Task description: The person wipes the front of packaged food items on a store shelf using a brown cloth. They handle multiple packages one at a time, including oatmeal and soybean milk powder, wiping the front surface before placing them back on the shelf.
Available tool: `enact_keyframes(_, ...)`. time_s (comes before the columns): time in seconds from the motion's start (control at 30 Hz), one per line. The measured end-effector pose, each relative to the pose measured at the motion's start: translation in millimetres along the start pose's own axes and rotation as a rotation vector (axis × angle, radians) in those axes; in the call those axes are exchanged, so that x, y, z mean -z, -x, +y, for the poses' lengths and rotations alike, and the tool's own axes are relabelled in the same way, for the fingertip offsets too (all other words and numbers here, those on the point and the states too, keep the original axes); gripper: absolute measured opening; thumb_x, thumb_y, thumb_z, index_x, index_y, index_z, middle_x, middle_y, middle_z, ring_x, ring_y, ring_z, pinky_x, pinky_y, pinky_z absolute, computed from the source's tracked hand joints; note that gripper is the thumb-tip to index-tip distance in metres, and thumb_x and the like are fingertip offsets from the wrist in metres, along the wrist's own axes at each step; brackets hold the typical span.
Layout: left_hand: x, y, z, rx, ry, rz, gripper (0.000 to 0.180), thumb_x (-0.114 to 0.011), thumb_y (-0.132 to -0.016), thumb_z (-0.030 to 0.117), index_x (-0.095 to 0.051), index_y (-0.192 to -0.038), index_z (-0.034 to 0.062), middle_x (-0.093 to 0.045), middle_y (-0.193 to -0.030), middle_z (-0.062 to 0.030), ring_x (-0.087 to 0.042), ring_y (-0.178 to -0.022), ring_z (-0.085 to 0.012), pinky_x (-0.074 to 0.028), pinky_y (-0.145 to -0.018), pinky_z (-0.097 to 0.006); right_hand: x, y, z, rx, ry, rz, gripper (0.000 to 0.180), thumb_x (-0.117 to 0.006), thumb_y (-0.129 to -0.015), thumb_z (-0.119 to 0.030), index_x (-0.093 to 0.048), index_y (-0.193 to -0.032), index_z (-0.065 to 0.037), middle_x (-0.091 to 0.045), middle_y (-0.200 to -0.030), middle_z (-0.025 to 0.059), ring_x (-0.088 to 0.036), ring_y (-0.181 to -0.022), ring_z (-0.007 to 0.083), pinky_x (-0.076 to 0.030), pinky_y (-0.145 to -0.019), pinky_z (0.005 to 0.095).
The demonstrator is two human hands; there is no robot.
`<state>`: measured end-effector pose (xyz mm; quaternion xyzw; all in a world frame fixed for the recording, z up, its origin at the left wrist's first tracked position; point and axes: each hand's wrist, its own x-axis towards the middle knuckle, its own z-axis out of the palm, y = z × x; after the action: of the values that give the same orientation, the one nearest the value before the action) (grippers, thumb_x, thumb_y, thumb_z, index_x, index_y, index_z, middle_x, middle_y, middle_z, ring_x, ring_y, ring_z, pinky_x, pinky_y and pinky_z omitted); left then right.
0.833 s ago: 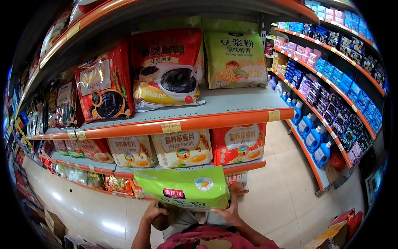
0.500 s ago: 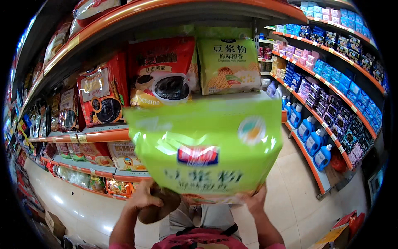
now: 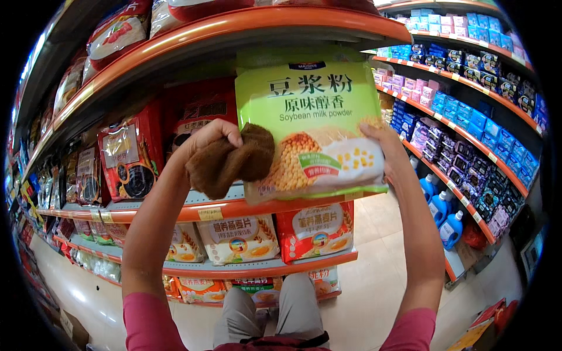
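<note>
Upright in front of me, at the right end of the middle shelf, is a green bag of soybean milk powder (image 3: 316, 117). My right hand (image 3: 379, 146) grips its right edge, thumb on the front. A bunched brown cloth (image 3: 228, 164) is in my closed left hand (image 3: 213, 137), pressed against the bag's lower left side. Behind the bag and my left hand, a red bag of sesame powder (image 3: 202, 108) is partly covered. Whether the green bag's base rests on the shelf is hard to tell.
The middle shelf's orange edge (image 3: 234, 209) runs below the bag. Under it stand a white oatmeal bag (image 3: 239, 240) and a red one (image 3: 316, 231). Another orange-edged shelf (image 3: 281, 20) hangs above. To the right, shelves hold blue detergent bottles (image 3: 451, 229) and small packs.
Both hands have moved forward and up, carrying the green bag from near my body to the shelf. Its front now faces me. The brown cloth has come up with my left hand.
</note>
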<state>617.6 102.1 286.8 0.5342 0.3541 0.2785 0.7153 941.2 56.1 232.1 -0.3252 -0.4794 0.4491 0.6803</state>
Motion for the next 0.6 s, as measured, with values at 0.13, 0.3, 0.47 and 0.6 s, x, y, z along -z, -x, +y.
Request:
enact_keyframes(0.13, -5.8, -35.8, 15.7, -0.015, -0.14, 0.09, 0.028, -0.055, -0.054, 0.013, -0.059, -0.075, -0.0048, -0.061, -0.072, -0.0167, -0.058, -0.057, -0.0248, -0.051, -0.058, -0.034, 18.4, -54.9, 23.3, 0.048, -0.063, 0.027, 0.03, -0.063, -0.073, -0.009, -0.052, -0.098, 0.002, -0.059, -0.083, 0.0106, -0.06, -0.066, 0.0162, -0.052, -0.056, 0.0268)
enact_keyframes(0.3, 22.2, -80.2, 2.1, -0.041, -0.241, 0.078, 0.013, -0.055, -0.06, 0.009, -0.059, -0.068, 0.0001, -0.06, -0.068, -0.0111, -0.056, -0.056, -0.0217, -0.049, -0.058, -0.033, 39.3, -96.5, 74.8, 0.131, 0.28, 0.093, 0.041, -0.063, -0.075, -0.023, -0.05, -0.105, 0.002, -0.059, -0.092, 0.0108, -0.057, -0.078, 0.0174, -0.047, -0.068, 0.0273)
enact_keyframes(0.47, 29.9, -97.1, -9.2, -0.029, -0.234, 0.119, 0.013, -0.056, -0.058, 0.007, -0.058, -0.068, -0.0009, -0.06, -0.068, -0.0132, -0.056, -0.054, -0.0232, -0.048, -0.054, -0.034, 51.3, -111.4, 112.0, 0.211, 0.606, 0.157, 0.067, -0.059, -0.074, -0.049, -0.045, -0.116, 0.002, -0.054, -0.105, 0.0162, -0.05, -0.096, 0.0228, -0.037, -0.086, 0.031)
enact_keyframes(0.6, 8.9, -83.0, -10.0, -0.045, -0.309, 0.179, 0.01, -0.056, -0.06, 0.009, -0.059, -0.066, 0.0019, -0.058, -0.064, -0.0086, -0.053, -0.054, -0.02, -0.045, -0.055, -0.033, 43.1, -88.4, 108.1, 0.184, 1.25, 0.655, 0.076, -0.053, -0.075, -0.055, -0.038, -0.12, 0.004, -0.05, -0.11, 0.0242, -0.047, -0.103, 0.0336, -0.035, -0.089, 0.0368)
